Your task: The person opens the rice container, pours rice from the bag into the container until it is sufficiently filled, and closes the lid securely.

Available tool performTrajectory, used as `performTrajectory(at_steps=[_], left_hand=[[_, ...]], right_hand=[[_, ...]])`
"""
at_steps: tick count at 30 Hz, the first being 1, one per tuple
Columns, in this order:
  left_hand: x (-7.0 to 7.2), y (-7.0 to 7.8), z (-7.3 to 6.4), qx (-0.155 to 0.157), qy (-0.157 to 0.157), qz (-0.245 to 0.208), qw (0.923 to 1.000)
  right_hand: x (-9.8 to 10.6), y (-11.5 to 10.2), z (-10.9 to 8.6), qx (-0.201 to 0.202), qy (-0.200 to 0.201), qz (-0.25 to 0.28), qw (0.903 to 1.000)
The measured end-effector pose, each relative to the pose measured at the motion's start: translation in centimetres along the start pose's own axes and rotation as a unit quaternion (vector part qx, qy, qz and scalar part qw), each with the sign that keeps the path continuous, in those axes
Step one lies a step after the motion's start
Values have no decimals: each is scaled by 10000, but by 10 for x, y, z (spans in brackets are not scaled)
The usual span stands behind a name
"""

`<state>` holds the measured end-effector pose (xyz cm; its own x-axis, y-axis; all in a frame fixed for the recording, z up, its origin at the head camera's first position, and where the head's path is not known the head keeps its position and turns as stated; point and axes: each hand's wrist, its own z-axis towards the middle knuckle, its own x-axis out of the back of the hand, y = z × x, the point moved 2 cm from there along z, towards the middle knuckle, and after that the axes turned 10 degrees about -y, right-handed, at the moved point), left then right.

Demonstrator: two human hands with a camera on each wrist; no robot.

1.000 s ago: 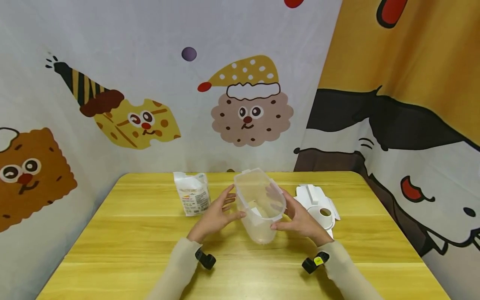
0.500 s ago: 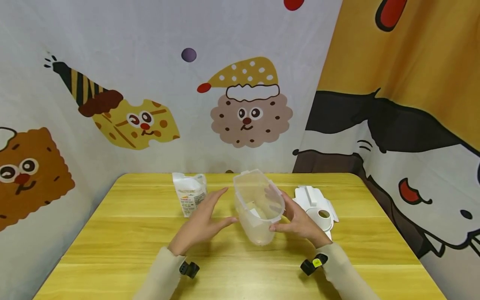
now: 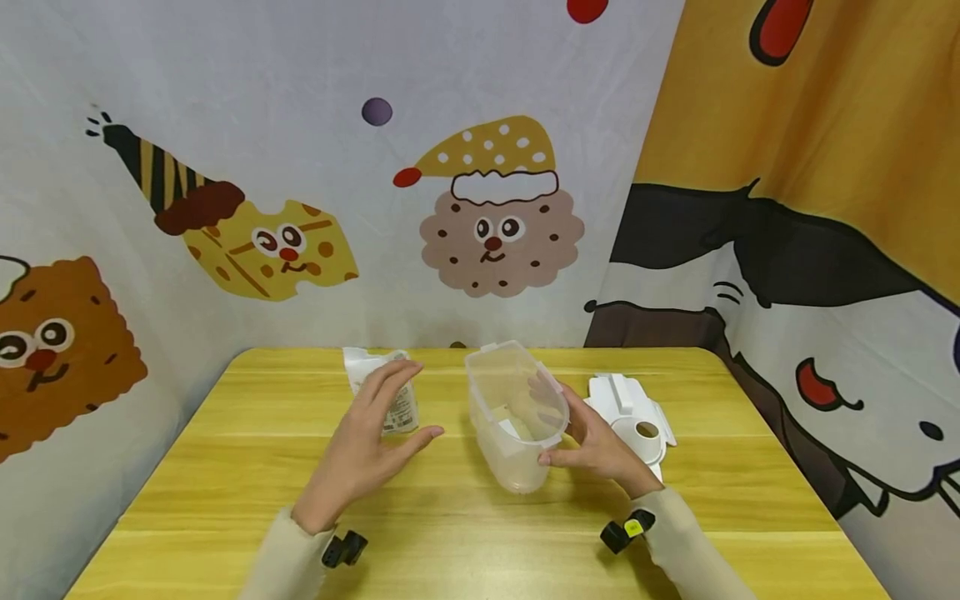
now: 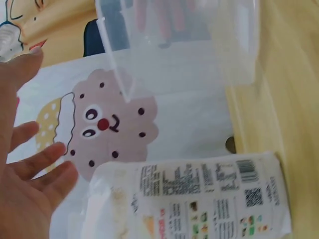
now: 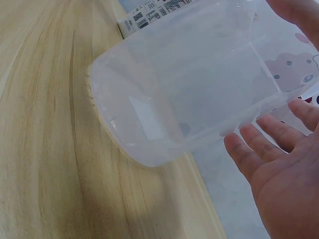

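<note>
A clear plastic container [image 3: 517, 433] with an open top stands mid-table, a small white patch showing low inside it. Around its right side my right hand [image 3: 600, 446] holds on, thumb on the near face and fingers along the far side; the right wrist view shows those fingers against the wall [image 5: 199, 89]. My left hand [image 3: 356, 450] is raised with fingers spread and nothing in it. Behind that hand is a white printed bag [image 3: 405, 408], partly covered by it in the head view. The left wrist view shows the bag [image 4: 199, 199] apart from the fingers.
To the right of the container lies a white plastic lid-like piece [image 3: 626, 396], next to a white part with a round hole [image 3: 641, 433]. A cartoon-printed cloth [image 3: 300, 167] hangs behind the wooden table [image 3: 480, 542].
My left hand has let go of the container's left side and moved left, to in front of the bag. The right hand and the container have stayed in place.
</note>
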<state>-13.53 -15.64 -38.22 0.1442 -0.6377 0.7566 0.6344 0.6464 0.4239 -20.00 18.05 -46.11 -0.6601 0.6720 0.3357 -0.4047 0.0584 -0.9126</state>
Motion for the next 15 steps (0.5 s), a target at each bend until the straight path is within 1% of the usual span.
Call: performTrajectory(at_steps=[2,4,6,8,11,15], left_hand=[[6,-1,0,-242,355,-25,9991],[11,-3,1,-461,689,-44,9965],[16,-5,1,-547,955,40,9939],[20,-8,0,-495,1132,158,9922],[23,-15,-2,-298,1294,341,9906],[25,-28,-4,-53,1466,296,9887]], right_hand=[[0,0,0,7,-1,11,10000],[0,0,0,6,17,22,10000],[0,1,0,11,28,22,10000],[0,1,0,0,31,40,10000],[0,3,0,-6,15,54,10000],[0,4,0,-24,28,92,10000]])
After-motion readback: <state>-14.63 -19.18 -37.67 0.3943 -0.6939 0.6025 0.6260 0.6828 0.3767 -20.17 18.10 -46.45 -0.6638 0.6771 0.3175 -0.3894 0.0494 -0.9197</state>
